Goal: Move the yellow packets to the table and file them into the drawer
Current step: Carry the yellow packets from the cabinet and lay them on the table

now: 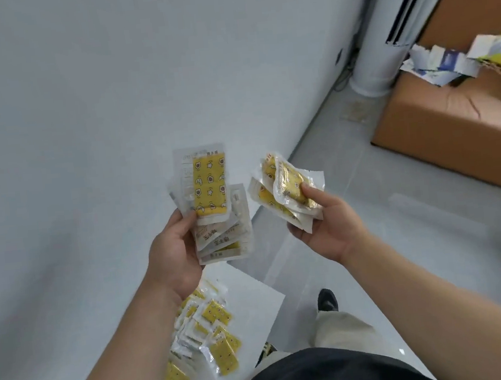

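One white wall (81, 99) filled the far and left side, meeting the grey floor (399, 221) along a slanted line that ran from the far right toward the middle. At the far right, one brown cardboard box (438, 122) sat on the floor with torn wrappers (445, 60) heaped on top, and one white cylindrical unit (381, 39) stood just left of it against the wall. Open floor stretched between the box and the person's legs. At the near left, one white table (252, 284) showed a single corner pointing right, its edge close beside the person's trouser leg. A loose pile of yellow packets (214, 331) lay on it near that edge, overlapping, a dozen or so; an exact count could not be made. Two hands were raised above the table corner, held apart with a clear gap between them. The left hand (173, 258) gripped a fanned bunch of packets (209, 190), roughly five, with the top one upright and showing its yellow patterned face. The right hand (329, 228) pinched a crumpled bunch of packets (286, 189), about three or four, thumb on top. One dark shoe (327, 300) showed on the floor just right of the table corner.
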A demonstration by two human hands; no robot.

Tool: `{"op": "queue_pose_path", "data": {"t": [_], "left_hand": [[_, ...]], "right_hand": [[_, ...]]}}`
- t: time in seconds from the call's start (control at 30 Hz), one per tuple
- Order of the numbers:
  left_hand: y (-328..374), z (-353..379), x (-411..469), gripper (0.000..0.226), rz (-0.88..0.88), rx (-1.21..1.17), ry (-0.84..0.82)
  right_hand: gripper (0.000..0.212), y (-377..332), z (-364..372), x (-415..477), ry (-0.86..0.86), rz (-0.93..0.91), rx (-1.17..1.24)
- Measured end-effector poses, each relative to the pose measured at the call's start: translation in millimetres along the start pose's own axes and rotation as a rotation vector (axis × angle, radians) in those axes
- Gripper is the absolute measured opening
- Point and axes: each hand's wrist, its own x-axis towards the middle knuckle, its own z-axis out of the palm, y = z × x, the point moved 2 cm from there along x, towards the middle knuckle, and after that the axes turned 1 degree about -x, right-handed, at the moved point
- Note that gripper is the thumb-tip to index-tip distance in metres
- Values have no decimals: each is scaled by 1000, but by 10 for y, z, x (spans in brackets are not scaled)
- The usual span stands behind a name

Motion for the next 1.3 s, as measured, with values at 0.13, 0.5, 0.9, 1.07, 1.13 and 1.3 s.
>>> {"op": "queue_pose_path", "data": {"t": [0.13,0.5,0.9,1.07,1.13,1.3], "left_hand": [[-223,619,182,39,-106,113,-197],[-1301,2462,128,38,-338,388,-599],[-2996,4221,-881,36,-443,575,-774],[-3716,4843,-1264,36,-481,624,-803],[-3942,5045,-1372,35,-499,656,-823],[-4513,5590,-1431,33,-536,759,-840]], "right_hand": [[37,-259,-529,-394,89,-150,111],[35,-583,-2056,-1684,326,-510,469],[19,-744,-3952,-3113,469,-718,706],[14,-863,-4701,-3631,492,-769,782],[16,-903,-4933,-3770,495,-781,826],[22,-1074,-5560,-3962,544,-830,920]]}}
